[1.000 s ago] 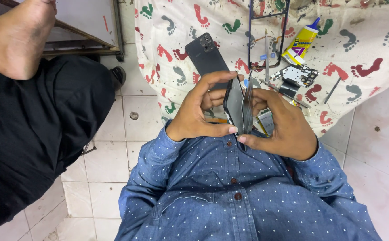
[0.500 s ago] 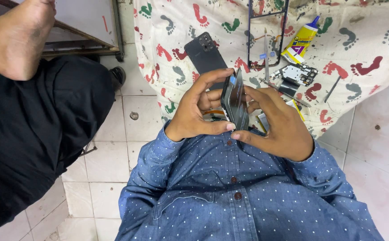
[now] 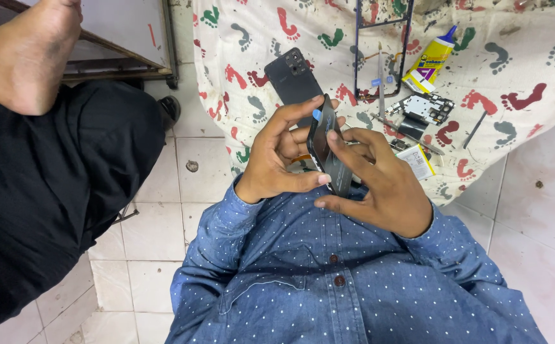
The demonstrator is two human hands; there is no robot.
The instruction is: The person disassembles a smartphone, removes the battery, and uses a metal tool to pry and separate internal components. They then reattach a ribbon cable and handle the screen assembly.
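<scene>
Both hands up at chest level, over a blue denim shirt [image 3: 354, 299] w/ fine white dots, and between them a dark phone body [image 3: 327, 153] held on edge, thin, glossy, slab-shaped, tilted so only its narrow side and a bit of the face show. Left hand [image 3: 280, 156] has a firm grip: fingers curled over the upper edge, thumb pressed across the lower part. Right hand [image 3: 379, 185] grips from the other side, forefinger laid flat along the slab, thumb below, fingers closed on it. A small light-blue bit sits at the top edge near the left fingertips, poss. a pick, too small to be sure. Behind the hands, a cream cloth [image 3: 513, 76] w/ red, green and grey footprint shapes, stained w/ dark specks, spread on the floor. On it: a matte black back cover [image 3: 290, 79] w/ camera cutout, lying flat just beyond the phone; a thin dark rectangular frame [image 3: 357, 57], hollow; a yellow-and-white glue tube [image 3: 429, 60] w/ blue nozzle; a silvery circuit board [image 3: 427, 108] near it; a flat white battery [image 3: 416, 160] just beside the right hand. Floor [image 3: 156, 236] is pale square tile, scuffed, dark grout. At left, black trousers [image 3: 41, 191] and a bare foot [image 3: 25, 57].
</scene>
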